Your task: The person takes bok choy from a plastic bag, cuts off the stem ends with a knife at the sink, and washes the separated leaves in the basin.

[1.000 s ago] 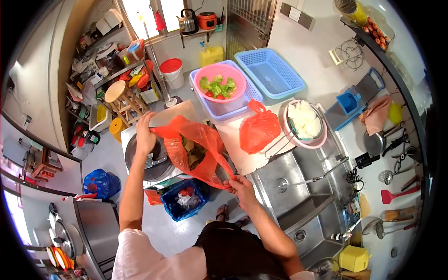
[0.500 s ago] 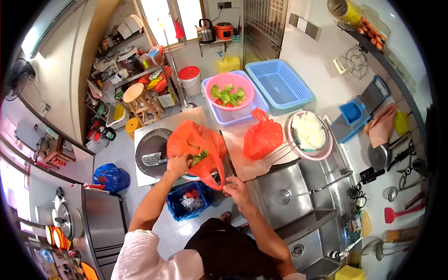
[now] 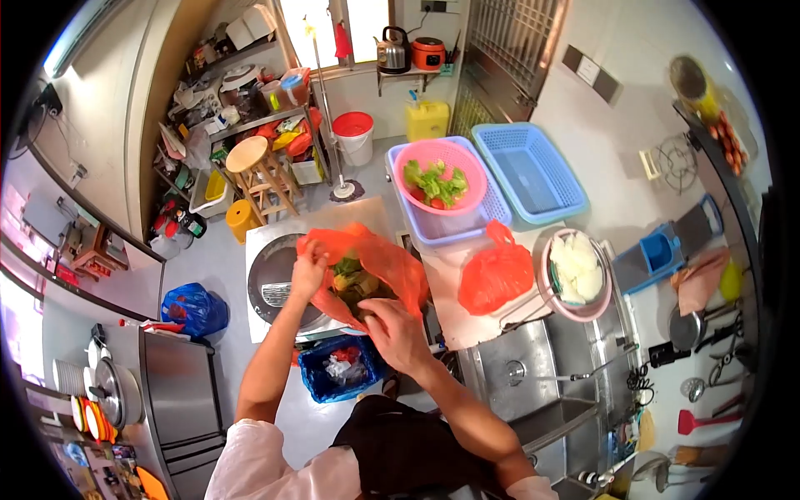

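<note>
An orange-red plastic bag point(image 3: 400, 265) hangs with its mouth toward me, and leafy green vegetables point(image 3: 358, 283) show inside. My left hand point(image 3: 309, 271) is closed on the bag's left rim. At the near right of the mouth is my right hand point(image 3: 396, 333), its fingers apart and reaching over the opening by the greens; the fingertips are partly hidden. Behind the bag lies a dark wok point(image 3: 271, 254) with a slotted turner point(image 3: 279, 294) in it. Below stands a bin with a blue liner point(image 3: 321, 379).
A knotted red bag point(image 3: 496, 279) and a bowl of pale sliced vegetables point(image 3: 575, 267) sit right of my hands. Behind them are a pink colander point(image 3: 479, 171) with lettuce and tomato, and a blue basket point(image 3: 533, 171). A steel sink point(image 3: 521, 408) lies at right.
The bag's mouth has been pulled wider, showing more greens. My left hand has moved up along the rim. My right hand has left the gathered handle and moved up-left to the opening.
</note>
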The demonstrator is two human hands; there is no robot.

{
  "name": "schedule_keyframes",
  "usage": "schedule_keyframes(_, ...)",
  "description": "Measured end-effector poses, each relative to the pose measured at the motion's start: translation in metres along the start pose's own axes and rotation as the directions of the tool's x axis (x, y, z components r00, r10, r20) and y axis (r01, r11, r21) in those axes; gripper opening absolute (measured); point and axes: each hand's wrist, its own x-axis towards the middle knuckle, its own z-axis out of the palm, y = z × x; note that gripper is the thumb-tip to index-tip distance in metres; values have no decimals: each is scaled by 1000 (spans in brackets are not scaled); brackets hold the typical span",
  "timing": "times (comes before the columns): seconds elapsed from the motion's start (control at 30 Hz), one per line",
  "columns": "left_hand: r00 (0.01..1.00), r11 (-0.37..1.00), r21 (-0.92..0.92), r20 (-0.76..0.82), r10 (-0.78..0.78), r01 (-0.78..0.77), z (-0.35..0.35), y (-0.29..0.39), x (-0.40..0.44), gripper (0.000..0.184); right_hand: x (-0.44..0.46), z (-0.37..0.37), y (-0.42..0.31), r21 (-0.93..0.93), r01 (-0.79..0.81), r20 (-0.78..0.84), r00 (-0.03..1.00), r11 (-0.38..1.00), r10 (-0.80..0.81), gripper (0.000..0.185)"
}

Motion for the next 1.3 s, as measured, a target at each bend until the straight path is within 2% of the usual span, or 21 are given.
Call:
schedule_keyframes(0.03,998,996,90,56,-33,28,-7,21,1,34,13,23,22,62,-31,88,996,998,25,25)
schedule_keyframes(0.13,986,966,-206,27,164,-155,-7,29,13,31,35,73,113,-171,-335,333,866,927,374,33)
schedule_keyframes(0.2,992,966,-233,30,124,-113,-13,35,28,47,38,82,174,-372,-459,350,736,807,580,48)
schedule_keyframes(0.23,993,966,-231,-5,119,-117,-13,33,34,52,43,74,178,-259,-438,228,838,861,496,60)
schedule_keyframes(0.27,993,966,-230,-38,109,-115,-14,28,39,56,51,62,184,-354,-474,114,834,806,540,65)
schedule_keyframes(0.3,995,980,-189,68,77,-63,-17,22,47,69,64,52,188,-403,-492,73,824,772,562,61)
schedule_keyframes(0.37,989,981,-154,73,127,-115,-9,14,50,73,92,33,196,-491,-529,-11,798,692,603,53)
schedule_keyframes(0.4,984,979,-135,79,162,-150,-5,10,54,75,100,32,198,-523,-507,-5,805,685,593,52)
schedule_keyframes(0.43,949,949,7,-10,314,-314,4,2,59,81,107,31,201,-555,-484,2,813,677,583,51)
schedule_keyframes(0.5,973,976,-49,78,216,-212,15,-6,58,84,117,38,212,-657,-369,109,817,657,567,54)
schedule_keyframes(0.53,978,985,-72,123,166,-158,19,-5,56,85,119,48,215,-667,-344,133,817,661,560,40)
schedule_keyframes(0.6,983,986,-124,127,131,-116,19,6,50,80,125,71,200,-675,-479,5,757,561,653,50)
schedule_keyframes(0.7,975,980,-196,221,9,35,4,33,38,65,112,100,217,-709,-410,-52,842,574,538,53)
schedule_keyframes(0.73,985,983,-178,155,71,-43,2,35,32,63,112,102,216,-724,-392,-31,841,568,540,53)
schedule_keyframes(0.8,979,972,-131,25,200,-195,-3,38,20,61,115,91,213,-764,-364,117,734,533,669,50)
schedule_keyframes(0.9,992,927,-355,-26,122,-123,-20,49,-3,47,101,75,203,-629,-358,56,864,690,500,35)
schedule_keyframes(1.0,983,908,-413,182,3,74,-35,55,-18,38,103,44,156,-484,-248,-2,959,839,283,28)
schedule_keyframes(1.1,968,878,-451,247,-54,164,-40,64,-25,35,114,9,119,-196,-246,36,966,949,257,30)
schedule_keyframes(1.13,958,859,-472,279,-68,199,-39,66,-26,37,120,-5,100,-182,-216,77,969,959,233,29)
schedule_keyframes(1.23,964,788,-595,264,9,156,-22,64,-26,49,129,-34,67,91,-272,213,945,958,248,26)
schedule_keyframes(1.3,891,664,-665,455,-1,341,-26,78,-30,57,132,-47,45,277,-290,298,932,916,205,26)
